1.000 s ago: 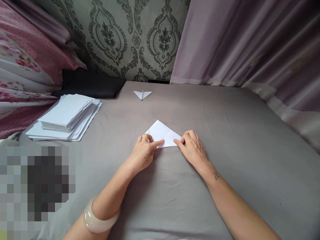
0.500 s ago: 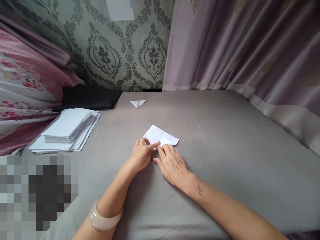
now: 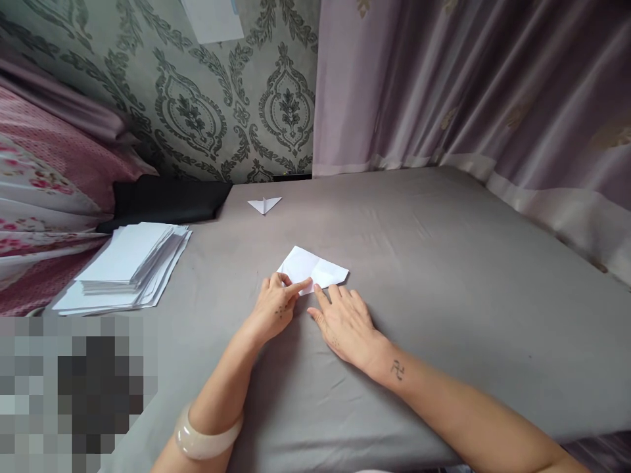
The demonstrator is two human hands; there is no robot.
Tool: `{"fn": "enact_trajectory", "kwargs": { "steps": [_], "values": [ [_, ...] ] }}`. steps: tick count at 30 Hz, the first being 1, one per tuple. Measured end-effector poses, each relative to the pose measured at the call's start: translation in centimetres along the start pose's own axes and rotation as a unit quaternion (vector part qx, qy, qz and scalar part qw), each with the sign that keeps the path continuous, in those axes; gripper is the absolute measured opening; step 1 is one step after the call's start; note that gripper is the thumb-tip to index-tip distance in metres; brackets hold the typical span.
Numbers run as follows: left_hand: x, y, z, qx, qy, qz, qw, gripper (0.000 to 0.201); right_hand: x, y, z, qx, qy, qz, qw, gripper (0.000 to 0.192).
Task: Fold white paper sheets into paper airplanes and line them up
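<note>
Whole view had swung slightly right since half a second earlier. Grey cloth-covered surface [image 3: 493, 295] filled most of the lower view, lightly creased between the arms; its far edge met a damask-patterned wall [image 3: 241, 85], its right edge ran along a mauve curtain [image 3: 419, 85] with a pale hem, and floral cloth [image 3: 39, 180] hung at left. A broad stretch of the surface lay between right forearm [image 3: 453, 401] and curtain, with a further stretch beyond the folded paper [image 3: 294, 264]. White paper stack [image 3: 123, 253] lay near the left edge, well apart from the hands, just in front of a black item [image 3: 172, 200]. Right hand [image 3: 348, 325]: open, fingers spread, forefinger tip at the middle of the folded paper's near edge; one second earlier it had been at the right corner. Left hand [image 3: 276, 305]: little changed, fingers curled at the left end, one digit laid over the near part; whether it pinched the sheet could not be told. Folded paper: on the surface just ahead of both hands, right corner now uncovered. Smaller winged paper [image 3: 265, 206]: near the far edge, unmoved.
</note>
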State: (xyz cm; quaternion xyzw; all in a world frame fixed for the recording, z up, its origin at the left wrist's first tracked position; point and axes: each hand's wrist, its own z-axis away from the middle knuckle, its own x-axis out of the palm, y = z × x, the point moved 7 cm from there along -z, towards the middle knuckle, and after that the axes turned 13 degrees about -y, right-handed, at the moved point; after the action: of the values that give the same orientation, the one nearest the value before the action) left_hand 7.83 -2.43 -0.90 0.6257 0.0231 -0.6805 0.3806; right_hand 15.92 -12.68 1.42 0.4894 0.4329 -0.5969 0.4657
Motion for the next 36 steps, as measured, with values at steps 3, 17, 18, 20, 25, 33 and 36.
{"fn": "enact_trajectory", "kwargs": {
  "steps": [3, 17, 18, 20, 25, 33, 36],
  "values": [
    [0.0, 0.0, 0.0, -0.002, -0.003, 0.005, 1.0, 0.048, 0.0, 0.7, 0.0, 0.019, -0.015, 0.007, 1.0, 0.05],
    [-2.8, -5.0, -0.5, -0.143, 0.171, 0.137, 0.965, 0.03, 0.2, 2.6, -0.7, 0.065, -0.021, 0.007, 0.998, 0.044],
    [-3.1, -5.4, -0.5, -0.163, 0.184, 0.129, 0.961, 0.029, 0.1, 2.7, -0.7, 0.063, -0.014, 0.004, 0.998, 0.041],
    [-3.2, -5.6, -0.7, -0.185, 0.189, 0.125, 0.956, 0.026, 0.0, 2.8, -0.9, 0.062, -0.005, -0.004, 0.998, 0.035],
    [-2.9, -5.0, -0.4, -0.214, 0.174, 0.147, 0.95, 0.02, -0.3, 3.3, -1.2, 0.072, 0.002, -0.045, 0.996, 0.024],
    [-0.9, -2.3, 1.1, -0.179, 0.101, 0.363, 0.909, 0.037, -0.1, 4.7, -2.3, 0.031, 0.054, -0.199, 0.978, 0.023],
    [0.3, -0.1, 1.0, -0.13, 0.027, 0.503, 0.854, 0.04, -0.2, 5.3, -2.7, 0.003, 0.078, -0.24, 0.968, 0.025]
  ]
}}
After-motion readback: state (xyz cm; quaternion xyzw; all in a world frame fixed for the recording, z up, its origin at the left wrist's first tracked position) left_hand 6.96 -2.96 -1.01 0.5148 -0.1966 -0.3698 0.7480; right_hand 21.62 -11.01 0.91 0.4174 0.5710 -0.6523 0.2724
